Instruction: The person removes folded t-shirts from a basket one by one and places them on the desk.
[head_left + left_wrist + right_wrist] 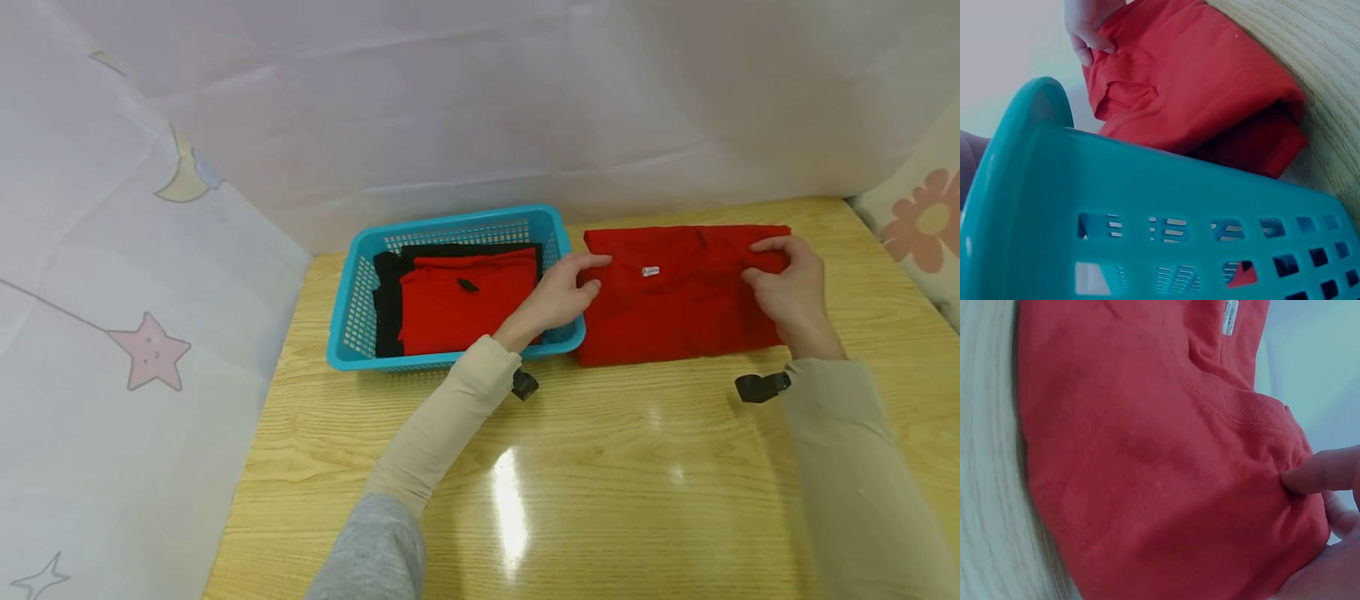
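Note:
A folded red T-shirt (675,308) lies on the table, right of a blue plastic basket (457,221). A white neck label (650,272) shows at its collar. My right hand (795,287) pinches the shirt near its upper right edge; in the right wrist view the thumb (1316,472) presses the cloth from above, with fingers behind it. My left hand (558,292) hovers over the basket's right rim, thumb and forefinger apart beside the shirt's left edge. In the left wrist view the basket wall (1166,181) hides most of that hand.
Inside the basket lie a folded red garment (472,308) and black clothing (387,308). Behind the wooden table (600,467) hangs a pale cloth backdrop (465,108); a printed sheet (150,417) stands at the left.

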Motion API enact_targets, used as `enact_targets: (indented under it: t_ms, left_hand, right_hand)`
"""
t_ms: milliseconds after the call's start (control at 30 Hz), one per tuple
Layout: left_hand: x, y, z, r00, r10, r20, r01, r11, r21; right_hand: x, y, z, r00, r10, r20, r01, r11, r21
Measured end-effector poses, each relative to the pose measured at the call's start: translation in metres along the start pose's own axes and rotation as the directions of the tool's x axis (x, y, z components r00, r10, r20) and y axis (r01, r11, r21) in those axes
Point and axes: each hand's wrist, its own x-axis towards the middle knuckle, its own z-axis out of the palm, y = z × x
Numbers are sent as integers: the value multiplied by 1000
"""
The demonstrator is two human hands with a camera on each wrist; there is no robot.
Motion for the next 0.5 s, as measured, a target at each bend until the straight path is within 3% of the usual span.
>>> enact_targets:
  t_ms: [500]
  left_hand:
    - [-4, 1, 1, 999, -51, -14, 50, 997, -64]
  right_hand:
    - [9, 1, 7, 999, -48, -2, 48, 998, -34]
